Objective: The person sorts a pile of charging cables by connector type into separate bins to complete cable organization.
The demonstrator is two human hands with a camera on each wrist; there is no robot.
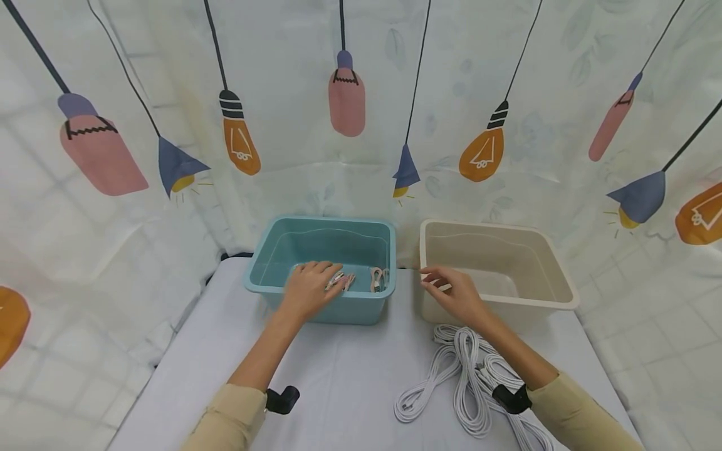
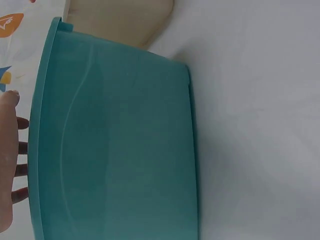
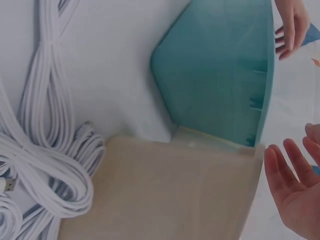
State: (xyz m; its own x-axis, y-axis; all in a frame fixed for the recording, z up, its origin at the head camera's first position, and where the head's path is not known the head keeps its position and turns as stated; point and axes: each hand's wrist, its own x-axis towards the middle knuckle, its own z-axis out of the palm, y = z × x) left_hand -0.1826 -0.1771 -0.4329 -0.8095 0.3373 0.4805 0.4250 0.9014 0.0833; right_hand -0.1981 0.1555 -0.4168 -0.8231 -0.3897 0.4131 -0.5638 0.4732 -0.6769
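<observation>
My left hand (image 1: 309, 289) is above the front of a teal plastic bin (image 1: 321, 308), its fingers reaching in over the rim. Small bundled cables (image 1: 348, 280) lie inside beside that hand, and another short bundle (image 1: 376, 279) is near the bin's right wall. In the left wrist view, the fingers of the left hand (image 2: 7, 160) hang loosely past the rim, and no held thing shows. My right hand (image 1: 455, 293) hovers near the left rim of a beige bin (image 1: 527, 302). Its fingers are loosely bent and hold nothing in the right wrist view.
Several coiled white cables (image 1: 468, 369) lie on the white-covered table (image 1: 350, 388) in front of the beige bin, under the right forearm. A USB plug (image 3: 8, 184) shows among them. A curtain printed with lamps (image 1: 282, 125) hangs behind the bins.
</observation>
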